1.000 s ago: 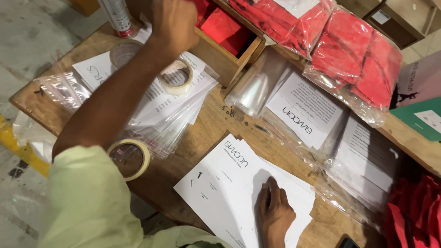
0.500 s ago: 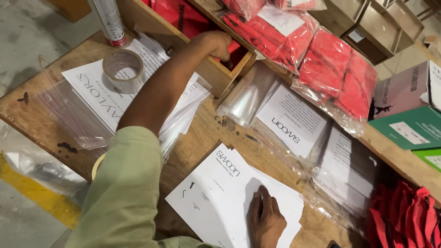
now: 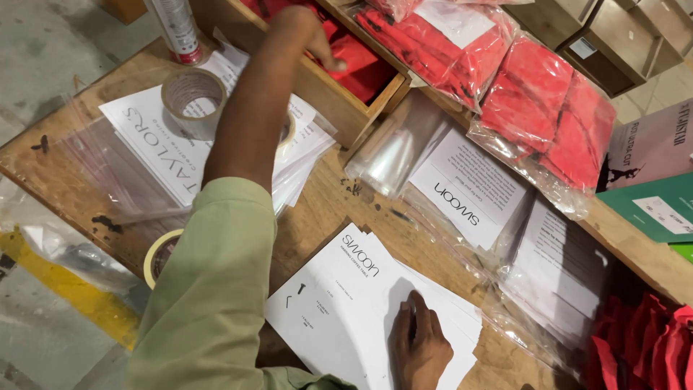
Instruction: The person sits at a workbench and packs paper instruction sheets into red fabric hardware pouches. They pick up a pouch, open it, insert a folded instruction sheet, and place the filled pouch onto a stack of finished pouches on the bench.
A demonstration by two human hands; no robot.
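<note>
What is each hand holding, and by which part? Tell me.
Nothing is clearly held. The left hand reaches onto red fabric in the wooden box, grip unseen; the right hand presses flat on white sheets.

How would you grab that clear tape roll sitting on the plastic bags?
Take the tape roll by its rim from above, thumb outside and fingers in the hole. It lies flat with the open core facing up and nothing covering it, just beside the left hand's outstretched arm.
</note>
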